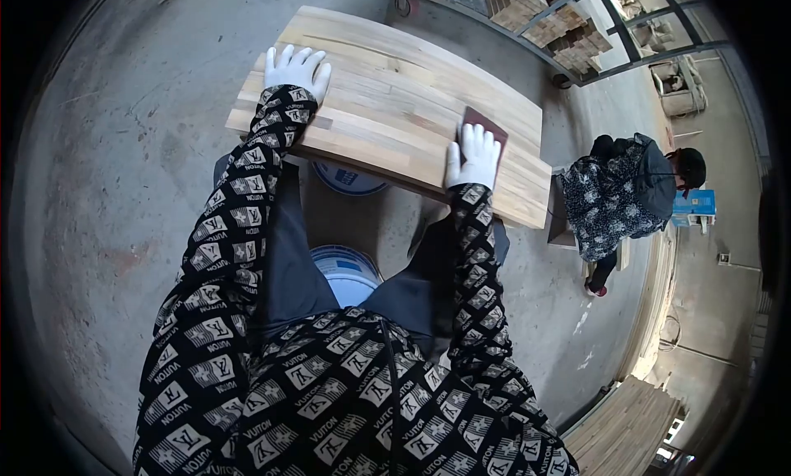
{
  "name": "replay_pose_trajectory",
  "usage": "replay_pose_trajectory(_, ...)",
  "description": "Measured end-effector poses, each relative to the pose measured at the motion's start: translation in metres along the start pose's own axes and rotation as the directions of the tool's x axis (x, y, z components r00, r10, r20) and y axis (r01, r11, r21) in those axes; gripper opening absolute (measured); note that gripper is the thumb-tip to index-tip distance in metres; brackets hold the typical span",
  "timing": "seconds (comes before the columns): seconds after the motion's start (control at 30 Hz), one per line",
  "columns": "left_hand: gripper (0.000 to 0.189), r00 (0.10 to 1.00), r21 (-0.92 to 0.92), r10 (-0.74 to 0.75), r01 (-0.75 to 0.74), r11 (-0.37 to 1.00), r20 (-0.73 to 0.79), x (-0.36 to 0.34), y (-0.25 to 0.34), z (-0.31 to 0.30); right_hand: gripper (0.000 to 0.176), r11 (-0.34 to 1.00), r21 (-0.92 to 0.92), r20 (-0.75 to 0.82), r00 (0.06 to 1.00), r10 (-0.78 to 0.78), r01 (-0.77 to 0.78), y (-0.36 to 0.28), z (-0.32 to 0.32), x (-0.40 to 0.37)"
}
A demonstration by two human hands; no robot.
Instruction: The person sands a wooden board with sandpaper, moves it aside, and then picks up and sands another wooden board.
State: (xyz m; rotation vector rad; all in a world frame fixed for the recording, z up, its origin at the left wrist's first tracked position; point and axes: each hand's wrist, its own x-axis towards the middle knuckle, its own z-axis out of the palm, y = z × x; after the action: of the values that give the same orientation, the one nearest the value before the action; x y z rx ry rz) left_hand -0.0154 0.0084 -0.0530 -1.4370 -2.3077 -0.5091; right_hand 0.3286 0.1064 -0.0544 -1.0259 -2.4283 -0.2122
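Below the centre of the frame, two blue-and-white buckets [350, 270] stand under a pale wooden panel [395, 89]. At centre right, the gloved right hand [474, 156] lies with fingers stretched flat over a brown sanding sheet [488, 126] near the panel's close edge. Toward the upper left, the gloved left hand [298, 68] rests unclenched, palm down, on the panel. Farther right, a person [614, 200] bends low.

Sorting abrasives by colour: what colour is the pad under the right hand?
The pad is dark reddish-brown, in head view.
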Motion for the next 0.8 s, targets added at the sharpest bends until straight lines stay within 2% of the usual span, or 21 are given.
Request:
replay_pose_trajectory(0.03, 0.037, 1.000, -0.015, 0.004, -0.004, 1.000, -0.001, 0.000, 0.000, -0.001, 0.053, 0.996, 0.024, 0.151, 0.985, 0.083, -0.088, 0.013, -0.016, 0.005)
replay_pose_trajectory(0.07, 0.037, 1.000, -0.017, -0.002, 0.002, 1.000, 0.004, -0.001, -0.001, -0.001, 0.052, 0.995, -0.045, 0.048, 0.995, 0.087, -0.085, 0.030, -0.008, -0.004)
replay_pose_trajectory(0.13, 0.037, 1.000, 0.002, -0.001, 0.001, 1.000, 0.009, 0.000, 0.000, 0.000, 0.052, 0.981, -0.098, 0.100, 0.979, 0.179, -0.169, 0.043, -0.006, -0.005)
replay_pose_trajectory(0.17, 0.038, 1.000, 0.015, -0.005, 0.005, 1.000, 0.024, 0.000, 0.000, -0.001, 0.053, 0.965, -0.181, 0.075, 0.976, 0.207, -0.191, 0.042, 0.002, -0.007)
replay_pose_trajectory(0.2, 0.038, 1.000, 0.013, -0.008, 0.007, 1.000, 0.024, 0.000, 0.001, 0.000, 0.056, 0.936, -0.215, 0.095, 0.948, 0.303, -0.278, 0.029, 0.000, -0.003)
replay_pose_trajectory(0.27, 0.038, 1.000, 0.032, -0.015, 0.015, 0.999, 0.020, 0.000, 0.000, 0.003, 0.059, 0.904, -0.180, 0.236, 0.875, 0.422, -0.387, -0.016, -0.018, 0.021)
replay_pose_trajectory(0.33, 0.037, 1.000, 0.035, -0.014, 0.013, 0.999, 0.022, 0.000, -0.002, 0.006, 0.061, 0.973, -0.076, 0.094, 0.969, 0.226, -0.220, -0.048, 0.016, 0.018)
replay_pose_trajectory(0.4, 0.037, 1.000, 0.036, -0.009, 0.009, 0.999, 0.021, 0.001, -0.001, 0.006, 0.061, 0.998, 0.047, 0.018, 0.999, 0.032, -0.033, -0.102, 0.022, 0.024)
replay_pose_trajectory(0.47, 0.037, 1.000, 0.032, -0.007, 0.006, 0.999, 0.024, 0.001, -0.001, 0.002, 0.057, 0.981, 0.173, 0.052, 0.994, -0.098, 0.088, -0.145, 0.018, 0.025)
replay_pose_trajectory(0.6, 0.037, 0.999, 0.035, -0.017, 0.016, 0.999, 0.036, 0.002, -0.002, 0.004, 0.055, 0.948, 0.269, 0.016, 0.983, -0.180, 0.170, -0.144, 0.007, 0.022)
replay_pose_trajectory(0.7, 0.041, 1.000, 0.000, -0.003, 0.003, 1.000, 0.031, 0.002, -0.004, 0.009, 0.056, 0.973, 0.195, 0.006, 0.992, -0.127, 0.123, -0.095, 0.005, 0.011)
replay_pose_trajectory(0.8, 0.041, 1.000, 0.020, 0.015, -0.015, 1.000, 0.018, 0.001, -0.006, 0.009, 0.056, 0.996, 0.094, 0.015, 1.000, -0.003, 0.002, -0.028, -0.012, -0.003)
